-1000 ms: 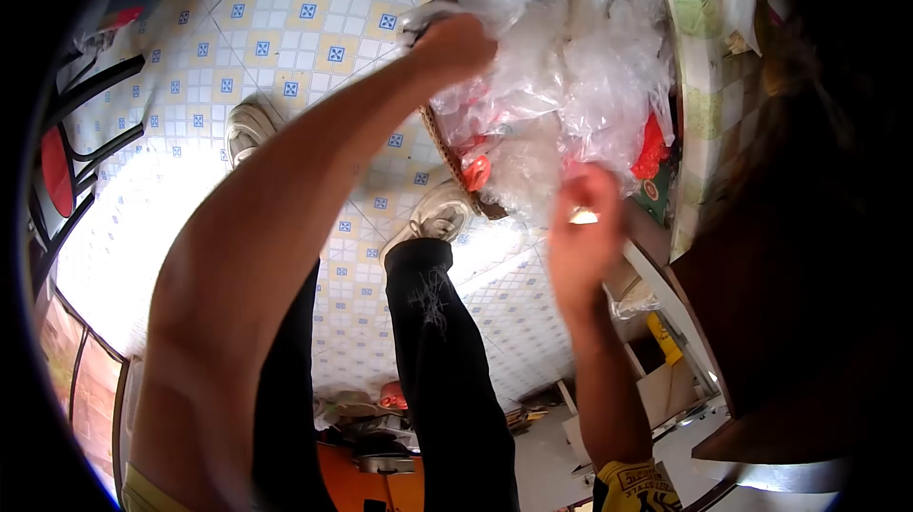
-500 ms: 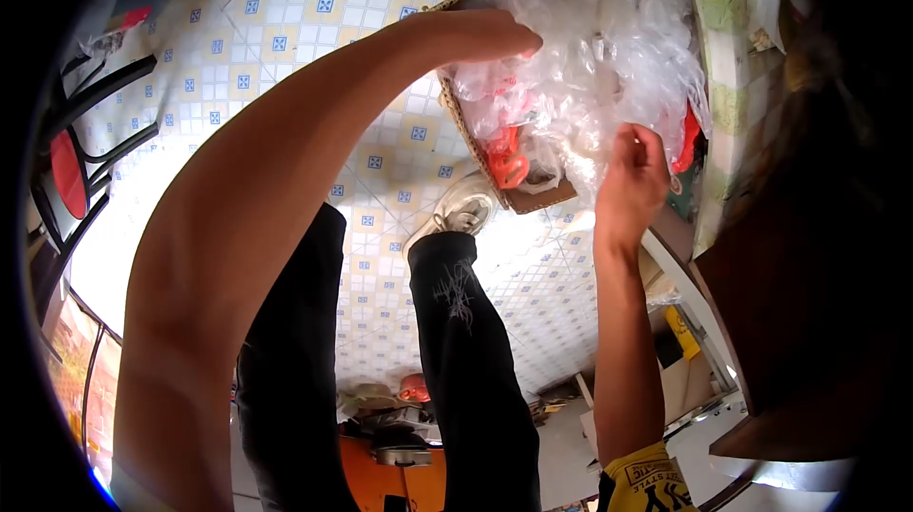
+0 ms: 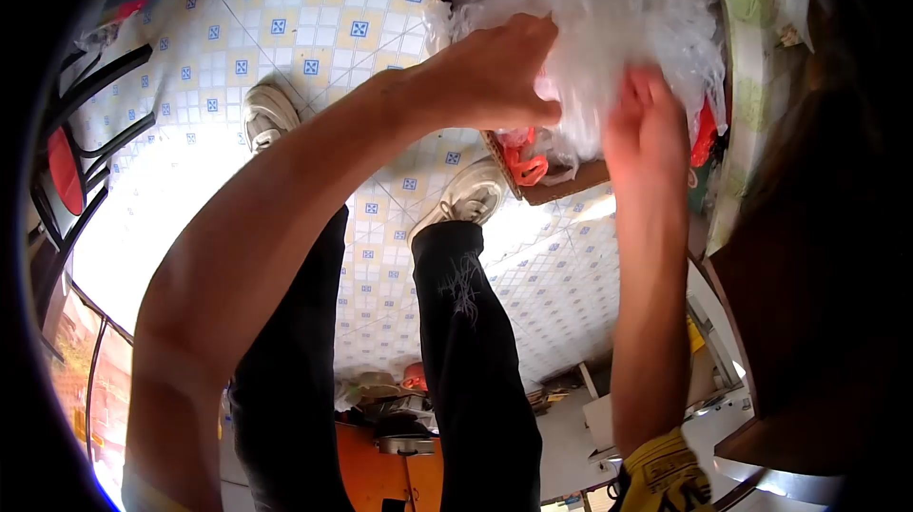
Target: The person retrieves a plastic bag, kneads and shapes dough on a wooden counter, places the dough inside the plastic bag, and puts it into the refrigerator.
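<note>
Clear plastic bags (image 3: 666,13) are heaped in a cardboard box (image 3: 568,184) at the upper right. My left hand (image 3: 509,75) reaches over the box's left side, its thumb and fingers spread apart against the bags. On the right, my right hand (image 3: 650,122) is blurred, with fingers curled together on clear plastic at the front of the heap. The plastic between the two hands is smeared by motion. A red bag (image 3: 526,165) lies in the box's near left corner, and another red bag (image 3: 704,135) shows at the right edge.
Tiled floor (image 3: 380,255) lies under the box and my shoes (image 3: 473,193). A cloth-covered edge (image 3: 747,84) runs along the box's right side. Black chair parts (image 3: 95,98) and a red round seat (image 3: 65,170) stand at the left. An orange cabinet (image 3: 390,483) is at the bottom.
My left hand has moved right and down, and its fingers have spread. My right hand has risen to the bags. The heap has shifted and more of the box's near edge shows.
</note>
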Demonstrator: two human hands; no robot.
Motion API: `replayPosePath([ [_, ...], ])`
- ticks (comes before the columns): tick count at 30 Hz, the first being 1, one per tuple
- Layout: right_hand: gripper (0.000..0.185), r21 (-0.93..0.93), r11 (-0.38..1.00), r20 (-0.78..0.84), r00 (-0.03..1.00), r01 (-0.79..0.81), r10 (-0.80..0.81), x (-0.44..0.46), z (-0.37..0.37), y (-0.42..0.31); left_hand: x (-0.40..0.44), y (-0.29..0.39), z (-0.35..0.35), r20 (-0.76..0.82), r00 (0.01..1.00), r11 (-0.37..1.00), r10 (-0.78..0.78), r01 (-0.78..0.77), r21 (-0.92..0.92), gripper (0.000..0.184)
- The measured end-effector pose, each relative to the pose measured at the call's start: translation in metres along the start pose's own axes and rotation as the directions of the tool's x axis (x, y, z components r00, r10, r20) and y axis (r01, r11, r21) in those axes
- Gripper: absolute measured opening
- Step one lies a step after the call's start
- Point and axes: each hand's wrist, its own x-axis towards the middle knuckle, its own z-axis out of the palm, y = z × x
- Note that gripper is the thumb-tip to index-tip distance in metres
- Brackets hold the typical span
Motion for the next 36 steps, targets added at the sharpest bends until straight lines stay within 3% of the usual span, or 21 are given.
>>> replayPosePath([
  [3,0.003,0.23,0.949,0.023,0.976,-0.215,0.216,0.024,0.036,0.004,0.013,0.005,0.008,-0.079,0.991,0.985,-0.109,0.097,-0.144,0.044],
  [5,0.012,-0.01,0.984,0.343,0.924,-0.177,0.17,0.02,0.029,-0.011,0.025,0.004,0.011,0.004,0.982,0.982,-0.191,0.191,0.004,0.035],
  [6,0.025,-0.519,0.851,0.126,0.992,0.078,-0.013,-0.005,0.033,-0.018,0.025,0.002,0.024,-0.134,0.957,0.967,-0.256,0.254,-0.036,0.034],
  [7,0.04,-0.765,0.599,0.154,0.97,0.237,-0.188,-0.019,0.03,-0.017,0.025,0.002,0.039,-0.264,0.91,0.947,-0.321,0.307,-0.091,0.033],
  [9,0.05,-0.828,0.246,0.413,0.845,0.504,-0.341,-0.029,0.013,-0.005,0.016,0.011,0.075,-0.374,0.898,0.942,-0.229,0.301,0.146,0.043],
  [11,0.056,-0.743,-0.115,0.656,0.681,0.66,-0.326,-0.015,0.002,0.011,0.005,0.025,0.094,-0.346,0.927,0.757,-0.142,0.327,0.566,0.056],
  [13,0.044,-0.753,-0.245,0.658,0.716,0.611,-0.234,-0.008,-0.008,0.025,-0.007,0.032,0.08,-0.223,0.959,0.762,-0.177,0.277,0.585,0.059],
  [14,0.038,-0.757,-0.202,0.652,0.697,0.621,-0.299,-0.004,-0.016,0.031,-0.012,0.026,0.082,-0.286,0.956,0.855,-0.062,0.199,0.48,0.056],
  [17,0.031,-0.79,-0.182,0.61,0.722,0.585,-0.325,-0.006,-0.056,0.048,-0.025,0.033,0.028,-0.138,0.99,0.937,-0.039,0.084,0.339,0.045],
  [18,0.031,-0.819,-0.197,0.574,0.768,0.539,-0.285,-0.01,-0.07,0.057,-0.031,0.039,0.005,-0.005,0.989,0.985,-0.149,0.149,0.087,0.047],
  [19,0.036,-0.721,-0.141,0.688,0.678,0.678,-0.259,-0.008,-0.083,0.069,-0.033,0.044,-0.009,0.153,0.965,0.958,-0.215,0.239,-0.158,0.05],
  [20,0.039,-0.727,-0.145,0.682,0.684,0.671,-0.258,-0.003,-0.097,0.089,-0.03,0.05,-0.013,0.158,0.965,0.959,-0.211,0.236,-0.159,0.05],
  [21,0.04,-0.728,-0.148,0.682,0.686,0.669,-0.253,-0.002,-0.1,0.097,-0.025,0.058,-0.015,-0.143,0.989,0.996,-0.042,0.031,-0.079,0.052],
  [22,0.042,-0.729,-0.151,0.682,0.688,0.668,-0.249,-0.003,-0.099,0.103,-0.02,0.064,-0.013,-0.417,0.896,0.988,0.152,-0.14,0.059,0.055],
  [24,0.047,-0.758,-0.184,0.65,0.751,0.626,-0.121,-0.011,-0.094,0.102,0.001,0.061,0.013,-0.388,0.914,0.983,0.117,-0.051,0.176,0.057],
  [26,0.052,-0.778,-0.227,0.602,0.799,0.586,-0.003,-0.021,-0.077,0.092,0.011,0.044,0.044,-0.212,0.977,0.955,-0.016,0.077,0.285,0.067],
  [29,0.044,-0.806,-0.157,0.549,0.82,0.571,0.163,-0.042,-0.057,0.053,0.002,0.03,0.06,-0.145,0.988,0.979,-0.05,0.078,0.191,0.068],
  [31,0.029,-0.537,-0.487,0.704,0.684,0.688,0.19,-0.064,-0.048,0.025,-0.001,0.028,0.061,-0.123,0.992,0.978,-0.041,0.065,0.197,0.073],
  [33,0.018,-0.828,-0.239,0.531,0.846,0.507,-0.043,-0.082,-0.034,0.011,-0.001,0.02,0.068,-0.03,0.997,0.959,-0.072,0.077,0.273,0.068],
  [35,0.013,-0.814,-0.148,0.58,0.777,0.561,-0.245,-0.078,0.014,-0.004,0.001,0.016,0.077,-0.062,0.98,0.975,-0.189,0.195,0.11,0.068],
  [36,0.019,-0.721,-0.084,0.674,0.667,0.688,-0.317,-0.058,0.03,0.001,0.001,0.02,0.078,-0.059,0.967,0.968,-0.247,0.248,0.021,0.069],
])
